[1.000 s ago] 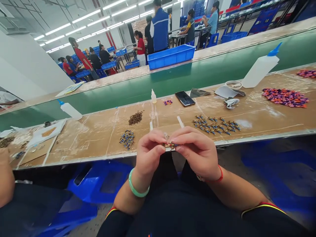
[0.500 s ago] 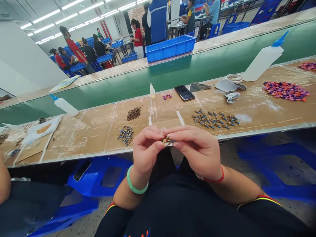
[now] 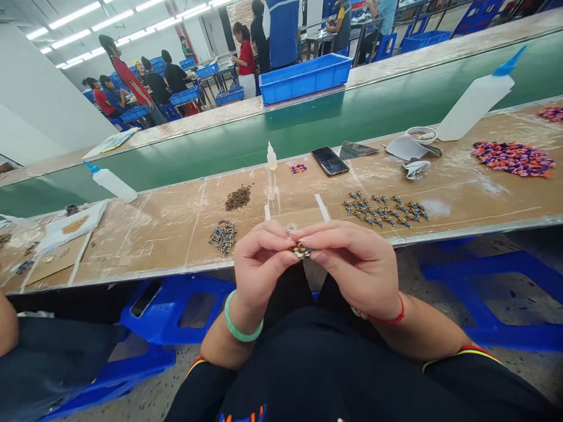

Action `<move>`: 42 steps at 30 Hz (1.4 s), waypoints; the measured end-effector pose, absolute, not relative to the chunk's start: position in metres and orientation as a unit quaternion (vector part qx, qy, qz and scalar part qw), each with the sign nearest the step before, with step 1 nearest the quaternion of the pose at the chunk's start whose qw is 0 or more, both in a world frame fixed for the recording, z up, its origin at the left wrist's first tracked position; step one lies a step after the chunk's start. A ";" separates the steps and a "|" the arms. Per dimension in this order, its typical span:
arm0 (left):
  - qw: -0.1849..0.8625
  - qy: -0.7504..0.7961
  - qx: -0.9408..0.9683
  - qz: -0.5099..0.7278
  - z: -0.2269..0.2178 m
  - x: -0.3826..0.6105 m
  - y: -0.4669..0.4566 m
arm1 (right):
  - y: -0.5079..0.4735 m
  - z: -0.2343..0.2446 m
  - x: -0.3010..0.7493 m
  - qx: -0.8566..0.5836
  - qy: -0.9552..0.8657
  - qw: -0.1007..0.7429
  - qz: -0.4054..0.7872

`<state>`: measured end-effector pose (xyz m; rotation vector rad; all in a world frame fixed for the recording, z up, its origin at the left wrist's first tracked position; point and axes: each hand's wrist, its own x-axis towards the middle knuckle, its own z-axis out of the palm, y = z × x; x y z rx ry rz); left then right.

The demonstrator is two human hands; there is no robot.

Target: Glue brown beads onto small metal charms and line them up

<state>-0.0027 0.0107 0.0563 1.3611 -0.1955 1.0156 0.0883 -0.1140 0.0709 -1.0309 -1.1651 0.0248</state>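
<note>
Both grips are clenched: the left hand (image 3: 259, 264) and right hand (image 3: 352, 261) pinch a small beaded piece (image 3: 301, 251) between their fingertips, over the front edge of the surface (image 3: 145, 246), which steadies it. Separate piles of brown beads (image 3: 238, 198) and blue beaded pieces (image 3: 223, 237) lie within reach. Behind runs a green conveyor belt (image 3: 352, 117) carrying a blue crate (image 3: 305, 79).

beaded piece (image 3: 301, 251) mostly hidden by left hand (image 3: 259, 271) and right hand (image 3: 355, 264), co-worker's arm (image 3: 5, 322) cut off by left edge
</note>
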 end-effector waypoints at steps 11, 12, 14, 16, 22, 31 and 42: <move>0.601 -0.140 0.649 0.446 0.063 -0.004 0.018 | -0.115 0.077 0.087 -0.444 -0.537 0.717 0.033; 0.594 -0.141 0.655 0.446 0.063 -0.005 0.018 | -0.115 0.077 0.088 -0.444 -0.538 0.715 0.033; 0.581 -0.148 0.665 0.446 0.063 -0.006 0.020 | -0.116 0.078 0.088 -0.442 -0.543 0.713 0.032; 0.563 -0.157 0.676 0.449 0.063 -0.007 0.023 | -0.117 0.078 0.089 -0.439 -0.547 0.712 0.033; 0.480 -0.163 0.713 0.484 0.069 -0.010 0.025 | -0.114 0.077 0.091 -0.418 -0.563 0.713 0.026; 0.326 -0.160 0.761 0.537 0.074 -0.016 0.025 | -0.114 0.081 0.096 -0.416 -0.607 0.677 0.006; 0.160 -0.104 0.774 0.603 0.072 -0.021 0.020 | -0.121 0.083 0.085 -0.456 -0.603 0.649 -0.083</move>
